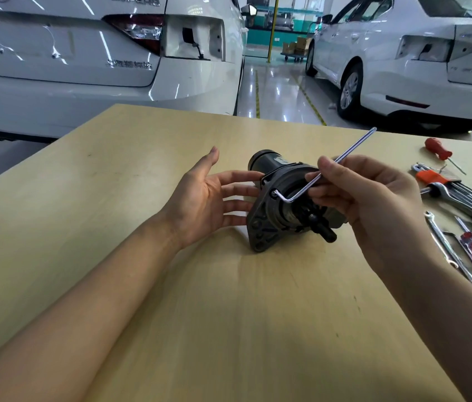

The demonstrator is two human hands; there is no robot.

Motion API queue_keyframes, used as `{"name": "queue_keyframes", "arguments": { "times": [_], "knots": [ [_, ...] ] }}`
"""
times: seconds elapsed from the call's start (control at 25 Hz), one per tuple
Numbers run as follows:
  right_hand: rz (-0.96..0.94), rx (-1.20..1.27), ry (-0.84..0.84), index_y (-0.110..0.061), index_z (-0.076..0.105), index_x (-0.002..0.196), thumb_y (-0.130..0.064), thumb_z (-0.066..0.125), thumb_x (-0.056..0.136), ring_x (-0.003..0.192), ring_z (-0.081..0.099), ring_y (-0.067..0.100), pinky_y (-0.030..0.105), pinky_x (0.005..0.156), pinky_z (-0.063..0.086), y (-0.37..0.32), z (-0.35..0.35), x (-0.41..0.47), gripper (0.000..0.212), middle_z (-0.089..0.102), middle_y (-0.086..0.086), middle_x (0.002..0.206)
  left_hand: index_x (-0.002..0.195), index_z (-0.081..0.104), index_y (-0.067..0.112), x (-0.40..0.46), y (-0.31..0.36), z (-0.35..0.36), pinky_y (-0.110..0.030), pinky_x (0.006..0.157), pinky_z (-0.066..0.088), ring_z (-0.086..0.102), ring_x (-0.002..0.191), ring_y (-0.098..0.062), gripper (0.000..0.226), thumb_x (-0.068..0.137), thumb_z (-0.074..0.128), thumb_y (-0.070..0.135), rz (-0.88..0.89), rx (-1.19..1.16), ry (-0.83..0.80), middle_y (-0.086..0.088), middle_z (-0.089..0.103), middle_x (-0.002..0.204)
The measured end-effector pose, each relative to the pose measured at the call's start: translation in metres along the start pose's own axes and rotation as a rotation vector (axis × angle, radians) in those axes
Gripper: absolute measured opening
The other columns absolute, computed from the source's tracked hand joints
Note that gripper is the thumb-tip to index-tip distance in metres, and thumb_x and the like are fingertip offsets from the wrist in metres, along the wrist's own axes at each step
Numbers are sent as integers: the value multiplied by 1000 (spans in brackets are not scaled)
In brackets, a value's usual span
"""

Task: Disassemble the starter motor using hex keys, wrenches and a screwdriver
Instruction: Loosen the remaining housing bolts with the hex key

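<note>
Pinching the hex key at the starter motor, right hand; left hand open beside.

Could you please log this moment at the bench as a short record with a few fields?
Setting: wooden table in a garage, white cars behind
Workpiece: starter motor lying on its side on the table
Left hand: open, straight fingers against the motor's left side
Right hand: pinches the long arm of a hex key
Hex key tip: short end at a bolt on the motor's flange
Spare tools, right side: hex key set, wrench, two red-handled screwdrivers
</note>
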State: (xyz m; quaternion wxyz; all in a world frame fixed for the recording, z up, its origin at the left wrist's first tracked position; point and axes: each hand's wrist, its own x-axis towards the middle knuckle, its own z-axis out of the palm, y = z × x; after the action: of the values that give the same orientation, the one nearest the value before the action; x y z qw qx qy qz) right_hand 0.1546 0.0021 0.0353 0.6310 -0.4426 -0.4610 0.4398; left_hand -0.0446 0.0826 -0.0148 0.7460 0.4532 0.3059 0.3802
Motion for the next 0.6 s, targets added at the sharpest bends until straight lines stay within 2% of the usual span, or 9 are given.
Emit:
{"name": "queue_keyframes", "arguments": {
  "times": [0.48,0.6],
  "knots": [
    [-30,-6,26,-14,67,68,-23,77,64,59,68,13,19,58,54,1,4,-1,14,73,8,71,99,75,13,0,0,1,-35,71,52,65,81,-24,71,93,24,63,5,10,0,-11,68,100],
    [-179,-156,-10,-9,68,78,-15,78,72,55,67,10,18,56,53,-5,11,1,12,72,3,65,99,75,14,-1,0,2,-36,71,52,65,81,-23,71,93,24,63,2,7,9,-10,68,99]
  ]
}}
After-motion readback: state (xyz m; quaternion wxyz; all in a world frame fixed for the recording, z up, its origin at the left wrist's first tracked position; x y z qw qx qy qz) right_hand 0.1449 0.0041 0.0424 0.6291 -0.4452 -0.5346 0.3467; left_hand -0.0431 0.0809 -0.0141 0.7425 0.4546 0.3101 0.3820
